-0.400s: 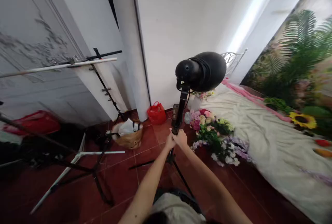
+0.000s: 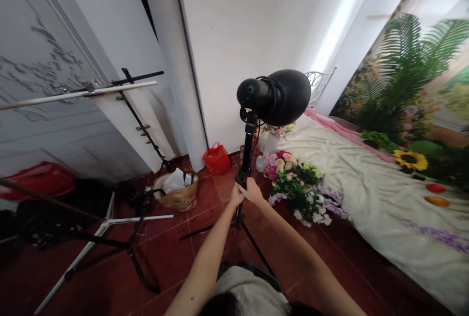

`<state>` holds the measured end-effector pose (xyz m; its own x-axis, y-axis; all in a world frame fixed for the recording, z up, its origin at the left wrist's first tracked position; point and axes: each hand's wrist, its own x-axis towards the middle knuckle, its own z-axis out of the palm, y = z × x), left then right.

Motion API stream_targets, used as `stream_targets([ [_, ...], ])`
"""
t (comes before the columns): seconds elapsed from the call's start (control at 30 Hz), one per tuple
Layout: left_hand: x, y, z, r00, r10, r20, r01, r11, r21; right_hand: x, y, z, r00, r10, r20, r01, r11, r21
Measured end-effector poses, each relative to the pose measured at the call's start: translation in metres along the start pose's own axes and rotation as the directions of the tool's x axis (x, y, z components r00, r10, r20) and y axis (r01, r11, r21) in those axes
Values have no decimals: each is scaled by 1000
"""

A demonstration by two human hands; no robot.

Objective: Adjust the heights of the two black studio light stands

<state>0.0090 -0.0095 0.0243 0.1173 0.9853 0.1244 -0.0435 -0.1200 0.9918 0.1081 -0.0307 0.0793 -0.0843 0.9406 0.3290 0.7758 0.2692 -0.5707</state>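
A black light stand (image 2: 247,152) rises in front of me, its tripod legs spread on the floor. On top sits a black studio lamp (image 2: 291,97) with a rounded reflector and a coiled cable around its neck. My left hand (image 2: 237,194) is closed around the pole about midway up. Just beside it, my right hand (image 2: 252,190) wraps the same pole from the other side. Both hands touch each other, and the fingers on the far side of the pole are partly hidden.
Artificial flowers (image 2: 293,177) lie right of the stand, against a bed with a pale cover (image 2: 351,174). Further left are a red bag (image 2: 217,158), a woven basket (image 2: 179,198), a white stand leg (image 2: 142,219) and a crossbar (image 2: 124,89). Red tiles (image 2: 172,252) cover the floor.
My view has turned slightly right, so the stand, lamp and room appear shifted left. Both hands keep their hold on the pole.
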Motion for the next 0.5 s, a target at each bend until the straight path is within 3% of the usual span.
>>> stream_targets([
  [0.17, -2, 6, 2, 1000, 24, -14, -24, 1000, -14, -19, 15, -1, 991, -93, -97, 109, 980, 165],
  [0.5, 1, 5, 5, 1000, -21, -5, 21, 1000, -15, -2, 28, 9, 978, 173, -117, -118, 919, 376],
])
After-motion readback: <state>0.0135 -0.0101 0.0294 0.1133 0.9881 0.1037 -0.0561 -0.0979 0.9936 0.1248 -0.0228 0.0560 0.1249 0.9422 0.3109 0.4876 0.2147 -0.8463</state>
